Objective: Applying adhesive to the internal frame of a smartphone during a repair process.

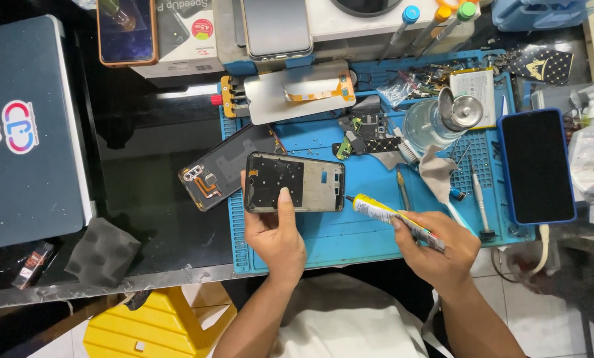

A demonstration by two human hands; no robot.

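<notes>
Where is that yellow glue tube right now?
In the head view, the yellow glue tube sits right of centre in the right hand, its nozzle pointing at the phone frame over the blue mat.

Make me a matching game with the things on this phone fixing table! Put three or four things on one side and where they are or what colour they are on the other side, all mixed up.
Things:
1. phone frame
2. glue tube
3. phone in a blue case
4. foam block

Places and colours:
A. dark grey, on the black table to the left of the mat
B. held by the left hand
C. lying at the right edge of the blue mat
D. yellow, held in the right hand

Pairs: 1-B, 2-D, 3-C, 4-A
</notes>
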